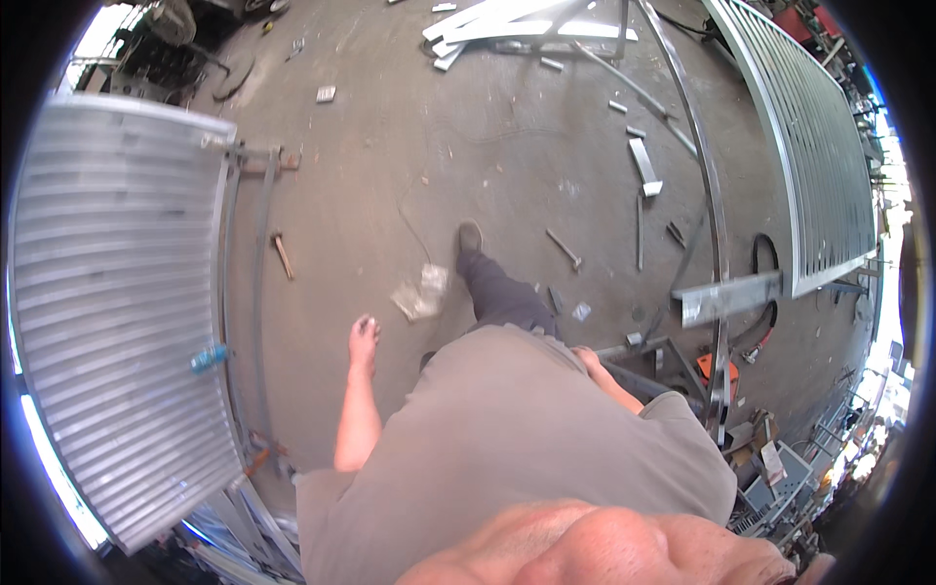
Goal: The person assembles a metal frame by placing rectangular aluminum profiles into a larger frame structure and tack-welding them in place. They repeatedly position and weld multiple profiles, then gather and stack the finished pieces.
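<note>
My left hand (365, 338) hangs beside my body over the floor, fingers loosely bent and slightly apart, with nothing visible in it. Closest to it on the floor is a crumpled, clear plastic-looking sheet (421, 294). Beside my hip is my right hand (586, 359); its fingers are mostly hidden by my shirt, so what it may hold does not show. Near that hand stands a dark metal frame (673, 366). One hammer (283, 255) with a wooden handle lies at the left, and a second hammer-like tool (565, 251) lies ahead of my right side.
A slatted metal panel (127, 292) rests on supports at the left, with a teal object (208, 359) on its edge. Another slatted panel (819, 146) stands at the right, beside a long metal bar (709, 185). White metal profiles (526, 29) and offcuts lie on the floor ahead.
</note>
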`<state>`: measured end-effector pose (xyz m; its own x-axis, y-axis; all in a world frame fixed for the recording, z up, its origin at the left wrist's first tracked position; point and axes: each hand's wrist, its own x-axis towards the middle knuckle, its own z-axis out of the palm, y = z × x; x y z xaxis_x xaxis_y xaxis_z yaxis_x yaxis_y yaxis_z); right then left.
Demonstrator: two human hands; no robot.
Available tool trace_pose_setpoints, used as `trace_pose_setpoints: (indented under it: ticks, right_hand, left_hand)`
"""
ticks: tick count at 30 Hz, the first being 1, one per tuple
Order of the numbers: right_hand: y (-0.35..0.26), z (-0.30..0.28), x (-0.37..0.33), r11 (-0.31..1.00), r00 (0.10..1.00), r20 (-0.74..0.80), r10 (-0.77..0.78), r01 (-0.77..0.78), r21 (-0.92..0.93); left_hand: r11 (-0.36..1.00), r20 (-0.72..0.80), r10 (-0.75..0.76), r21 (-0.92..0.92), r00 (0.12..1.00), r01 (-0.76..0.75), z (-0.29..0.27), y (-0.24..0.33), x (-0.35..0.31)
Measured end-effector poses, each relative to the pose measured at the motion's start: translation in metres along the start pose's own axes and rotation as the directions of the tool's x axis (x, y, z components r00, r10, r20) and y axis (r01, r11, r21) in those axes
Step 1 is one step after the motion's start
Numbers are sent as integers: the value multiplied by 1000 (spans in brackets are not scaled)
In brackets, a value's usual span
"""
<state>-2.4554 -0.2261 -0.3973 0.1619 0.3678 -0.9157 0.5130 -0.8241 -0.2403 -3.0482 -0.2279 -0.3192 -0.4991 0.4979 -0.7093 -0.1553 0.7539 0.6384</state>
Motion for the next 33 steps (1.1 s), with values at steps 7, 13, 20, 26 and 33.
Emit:
trace_pose_setpoints:
  ticks: [7,13,20,26,33]
  right_hand:
    - [-392,-58,98,762,997,-6,-78,63,644]
    - [-636,-113,141,710,986,-163,-41,143,690]
    - [-819,-110,223,523,933,-195,302,9,852]
    - [-971,-170,300,499,959,-153,237,15,866]
    - [-1137,-212,550,480,985,-34,168,-51,876]
  left_hand:
    - [942,128,-171,312,977,125,22,172,134]
    - [924,179,-245,342,953,173,55,353,332]
    - [810,349,-122,576,929,-110,190,665,618]
    - [888,568,-108,423,816,-177,345,892,688]
    - [887,611,-90,408,786,-216,542,974,842]
